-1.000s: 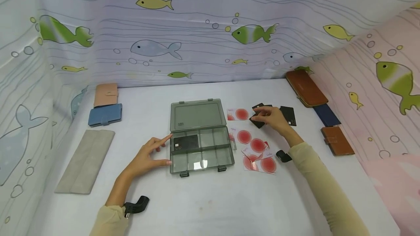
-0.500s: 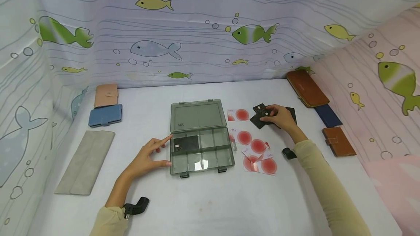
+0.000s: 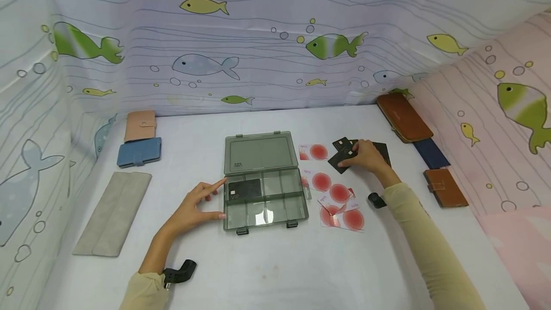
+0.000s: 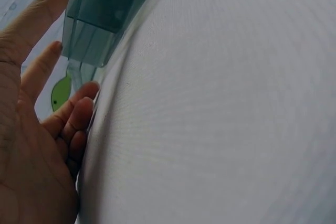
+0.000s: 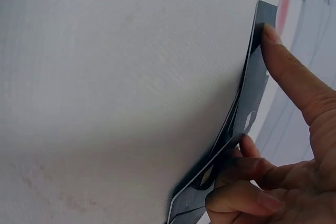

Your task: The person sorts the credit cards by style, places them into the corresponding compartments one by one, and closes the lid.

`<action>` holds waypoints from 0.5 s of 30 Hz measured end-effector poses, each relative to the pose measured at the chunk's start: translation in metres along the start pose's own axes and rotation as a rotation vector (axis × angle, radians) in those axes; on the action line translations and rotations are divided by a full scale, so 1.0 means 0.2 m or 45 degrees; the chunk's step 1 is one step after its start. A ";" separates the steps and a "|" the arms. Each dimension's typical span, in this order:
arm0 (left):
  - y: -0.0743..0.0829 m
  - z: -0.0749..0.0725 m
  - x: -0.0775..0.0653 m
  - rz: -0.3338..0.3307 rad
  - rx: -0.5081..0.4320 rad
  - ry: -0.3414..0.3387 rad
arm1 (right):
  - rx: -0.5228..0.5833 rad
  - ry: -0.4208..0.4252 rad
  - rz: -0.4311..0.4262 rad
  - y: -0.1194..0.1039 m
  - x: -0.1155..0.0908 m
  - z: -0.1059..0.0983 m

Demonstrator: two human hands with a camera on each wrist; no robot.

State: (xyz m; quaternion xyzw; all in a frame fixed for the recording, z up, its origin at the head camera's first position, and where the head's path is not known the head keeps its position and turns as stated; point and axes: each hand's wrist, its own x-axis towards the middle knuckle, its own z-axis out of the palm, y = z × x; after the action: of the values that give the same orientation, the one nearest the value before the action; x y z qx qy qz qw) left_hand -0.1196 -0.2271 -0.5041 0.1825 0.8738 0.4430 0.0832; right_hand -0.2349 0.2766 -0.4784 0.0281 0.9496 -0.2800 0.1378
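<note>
A translucent grey-green divided box (image 3: pixel 266 224) lies with its lid laid back. Inside, a black VIP card (image 3: pixel 244 189) sits in an upper-left compartment. My left hand (image 3: pixel 191 209) rests at the box's left side, index fingertip and thumb tip touching its edge, fingers spread; the left wrist view shows the box corner (image 4: pixel 89 51) beyond them. My right hand (image 3: pixel 368 154) is over several overlapping black cards (image 3: pixel 337 162), thumb and index finger holding one black card (image 5: pixel 254 72). Its other fingers are curled, and they partly hide the cards in the right wrist view.
Several red-and-white cards (image 3: pixel 340 193) lie right of the box, some overlapping. At the right are a large brown wallet (image 3: pixel 404 116), a navy one (image 3: pixel 431 152) and a smaller brown one (image 3: pixel 446 188). Pink (image 3: pixel 140 126), blue (image 3: pixel 139 152) and grey (image 3: pixel 113 214) wallets lie left.
My right hand has moved right across the black cards, uncovering those at the left of the pile, then stayed nearly in place with the thumb slightly lower. My left hand has kept still.
</note>
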 end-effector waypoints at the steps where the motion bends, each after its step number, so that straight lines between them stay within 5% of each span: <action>1: 0.00 0.00 0.00 0.004 0.002 0.000 | 0.010 -0.004 0.006 0.00 -0.01 0.00; 15: 0.01 0.00 -0.01 0.011 0.025 0.006 | 0.310 -0.127 -0.110 0.13 -0.05 -0.10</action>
State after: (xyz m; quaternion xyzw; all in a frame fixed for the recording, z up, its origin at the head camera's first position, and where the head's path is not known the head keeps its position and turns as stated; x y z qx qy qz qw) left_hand -0.1182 -0.2274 -0.5030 0.1862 0.8774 0.4352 0.0775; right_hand -0.2279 0.3088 -0.4728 -0.0104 0.9010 -0.3998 0.1683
